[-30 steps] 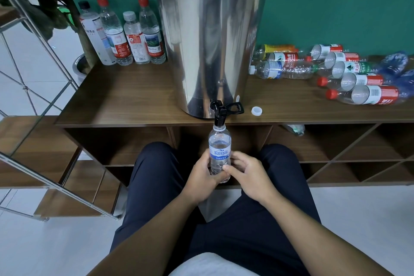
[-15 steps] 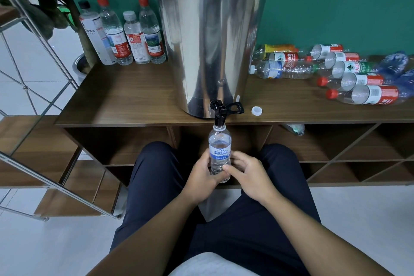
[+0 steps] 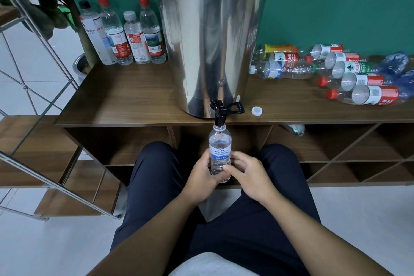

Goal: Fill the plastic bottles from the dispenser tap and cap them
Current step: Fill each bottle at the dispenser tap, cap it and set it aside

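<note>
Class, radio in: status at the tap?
Both hands, left and right, grip bottle. Mouth under tap, uncapped. Cap on shelf. Nothing blocking.

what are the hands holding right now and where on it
Both hands hold one small blue-labelled bottle under the tap. The left hand wraps its lower body; the right hand pinches the lower body from the other side.

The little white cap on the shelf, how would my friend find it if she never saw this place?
Find the big shiny steel dispenser on the wooden shelf. Its black tap pokes out at the bottom front. Just right of that tap lies the white cap, alone and loose, while every other cap sits on a bottle.
</note>
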Action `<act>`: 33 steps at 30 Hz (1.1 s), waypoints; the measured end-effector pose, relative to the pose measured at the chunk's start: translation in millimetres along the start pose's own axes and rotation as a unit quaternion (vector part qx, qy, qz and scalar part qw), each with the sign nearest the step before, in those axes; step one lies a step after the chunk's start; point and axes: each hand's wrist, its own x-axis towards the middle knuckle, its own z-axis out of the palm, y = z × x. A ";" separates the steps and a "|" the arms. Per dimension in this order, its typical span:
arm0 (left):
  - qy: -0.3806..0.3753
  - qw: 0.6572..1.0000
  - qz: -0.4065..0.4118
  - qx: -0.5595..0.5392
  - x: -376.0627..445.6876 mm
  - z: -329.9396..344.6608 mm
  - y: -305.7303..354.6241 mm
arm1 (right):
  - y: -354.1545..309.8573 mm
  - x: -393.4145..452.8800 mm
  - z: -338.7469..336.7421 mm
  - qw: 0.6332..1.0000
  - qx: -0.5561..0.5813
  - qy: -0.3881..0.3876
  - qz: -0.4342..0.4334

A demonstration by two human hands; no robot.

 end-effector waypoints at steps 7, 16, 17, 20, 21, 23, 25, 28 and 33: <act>-0.002 1.000 0.001 -0.007 -1.0 -0.1 2.4 | 0.7 -0.1 0.3 1.000 0.000 0.001 -0.006; 0.000 1.000 -0.002 -0.014 -2.4 0.0 5.7 | -2.5 -1.1 -0.2 1.000 -0.007 0.002 -0.008; -0.001 1.000 -0.002 -0.015 -2.5 -0.1 5.8 | -2.4 -1.4 -0.4 1.000 -0.007 0.002 -0.007; -0.002 1.000 -0.003 -0.023 -3.4 0.4 6.7 | -2.8 -1.7 -0.3 1.000 -0.006 0.001 -0.007; -0.002 1.000 -0.002 -0.025 -3.5 0.5 6.5 | -3.1 -1.7 -0.1 1.000 -0.005 0.001 -0.007; -0.001 1.000 -0.001 -0.026 -3.6 0.6 6.0 | -3.6 -1.8 0.0 1.000 -0.003 0.000 -0.008; -0.002 1.000 -0.001 -0.028 -3.7 0.5 6.0 | -3.7 -1.7 -0.1 1.000 -0.002 -0.002 -0.008; -0.003 1.000 0.004 -0.022 -3.3 0.0 6.2 | -2.9 -1.9 -0.2 1.000 -0.003 -0.004 -0.009; -0.001 1.000 0.003 -0.025 -2.9 0.4 4.8 | -2.8 -1.7 0.0 1.000 0.000 -0.003 -0.011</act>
